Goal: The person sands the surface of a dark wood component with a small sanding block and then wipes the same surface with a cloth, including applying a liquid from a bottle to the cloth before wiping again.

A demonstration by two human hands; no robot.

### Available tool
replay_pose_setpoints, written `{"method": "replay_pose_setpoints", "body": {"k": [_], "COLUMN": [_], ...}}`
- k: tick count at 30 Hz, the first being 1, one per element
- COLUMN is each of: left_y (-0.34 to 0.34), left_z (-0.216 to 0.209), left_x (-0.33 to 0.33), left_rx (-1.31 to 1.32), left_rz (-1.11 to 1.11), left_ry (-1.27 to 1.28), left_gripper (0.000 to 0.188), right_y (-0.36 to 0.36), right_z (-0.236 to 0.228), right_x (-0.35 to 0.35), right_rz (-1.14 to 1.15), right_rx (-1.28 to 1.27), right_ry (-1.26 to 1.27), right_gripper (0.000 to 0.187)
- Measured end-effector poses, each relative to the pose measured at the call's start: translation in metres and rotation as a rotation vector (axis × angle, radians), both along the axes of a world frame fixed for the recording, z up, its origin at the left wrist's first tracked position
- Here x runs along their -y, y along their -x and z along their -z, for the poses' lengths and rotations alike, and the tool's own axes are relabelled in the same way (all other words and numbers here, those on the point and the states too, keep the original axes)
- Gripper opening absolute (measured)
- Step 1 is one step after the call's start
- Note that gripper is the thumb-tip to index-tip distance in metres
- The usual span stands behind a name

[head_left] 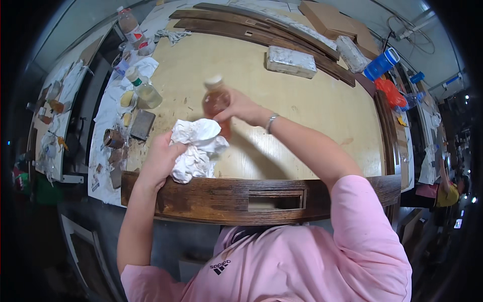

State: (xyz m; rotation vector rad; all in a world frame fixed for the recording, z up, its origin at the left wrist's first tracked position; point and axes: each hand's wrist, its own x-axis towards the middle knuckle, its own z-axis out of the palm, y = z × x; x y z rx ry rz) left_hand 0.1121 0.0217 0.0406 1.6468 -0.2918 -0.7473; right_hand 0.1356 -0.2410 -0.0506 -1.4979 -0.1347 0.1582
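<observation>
My right hand point(245, 107) is wrapped round a clear plastic bottle point(215, 104) of reddish-amber liquid, held above the table. Its pale cap is slightly blurred. Bunched in my left hand point(162, 157) is a crumpled white cloth point(195, 160), right beside the lower part of the bottle, which it partly hides. Below both hands a dark brown wooden board point(221, 197) lies along the near table edge. A rectangular cutout shows in the board, right of the cloth.
Dark wooden strips point(231, 29) lie along the far side, with a white-wrapped block point(291, 62) before them. On the left stand a bottle with pale liquid point(146, 93) and a dark grey block point(143, 125). A blue jug point(381, 64) and red bag point(390, 93) sit at far right.
</observation>
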Motion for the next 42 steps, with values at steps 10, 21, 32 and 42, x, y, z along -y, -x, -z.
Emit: {"method": "replay_pose_setpoints", "body": {"k": [10,21,32,42], "left_y": [-0.003,0.01,0.006,0.028], "left_z": [0.006,0.002,-0.018,-0.032], "left_x": [0.07,0.098,0.062,0.009], "left_rx": [-0.284,-0.441,-0.325,-0.109], "left_rz": [0.003,0.142,0.08,-0.103], "left_ry": [0.326,0.382,0.4,0.395], "left_gripper": [0.058,0.055,0.061,0.055], "right_y": [0.1,0.133,0.089,0.007], "right_z": [-0.113,-0.12,-0.1,-0.001], "right_x": [0.052,0.069,0.06,0.03], "right_rz": [0.123,0.221,0.287,0.286], "right_rx": [0.082,0.156,-0.046,0.146], "right_ry": [1.286,1.589,1.114,0.558], "right_gripper": [0.064,0.046,0.048,0.065]}}
